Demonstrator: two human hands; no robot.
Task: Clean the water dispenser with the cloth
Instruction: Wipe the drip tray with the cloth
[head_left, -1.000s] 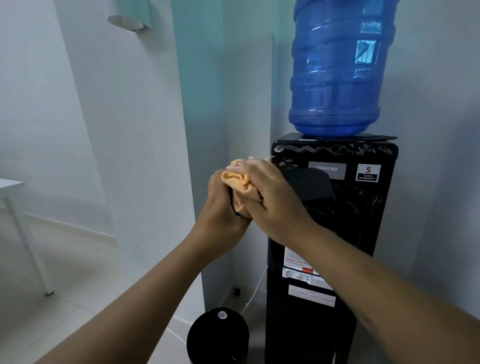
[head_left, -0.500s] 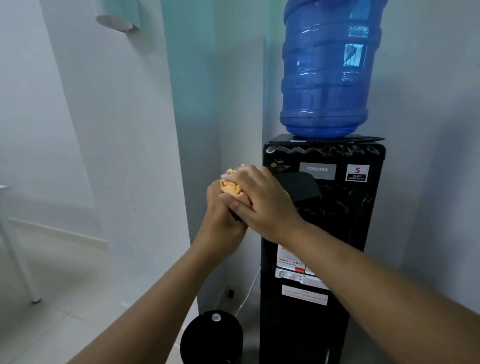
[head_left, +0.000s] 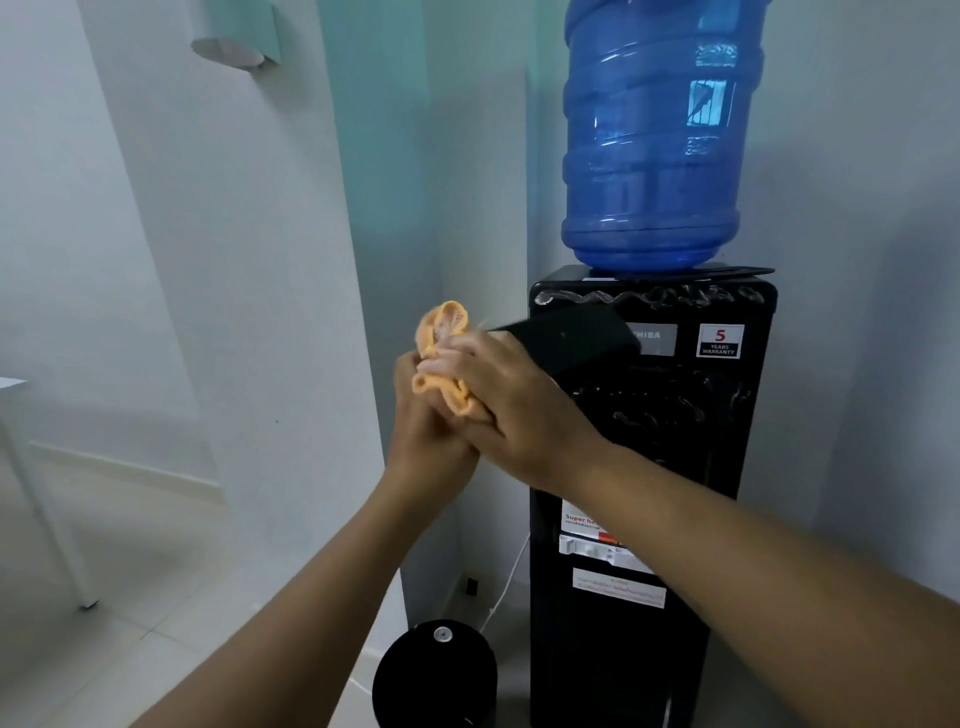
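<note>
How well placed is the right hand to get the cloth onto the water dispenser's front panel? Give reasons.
Probably yes: the right hand, gripping the orange cloth together with the left hand, is close before the front of the water dispenser. Only an unidentifiable dark flat shape lies between.

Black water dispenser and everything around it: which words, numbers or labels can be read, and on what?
"5 YEARS WARRANTY": sticker, top right of the black water dispenser front.
"HIBA": grey brand plate, start covered.
"Super ho": white sticker, rest behind right forearm.
White label lower down: too small.
Blue water bottle label: blurred.
Orange cloth in left hand and right hand: no text.
</note>
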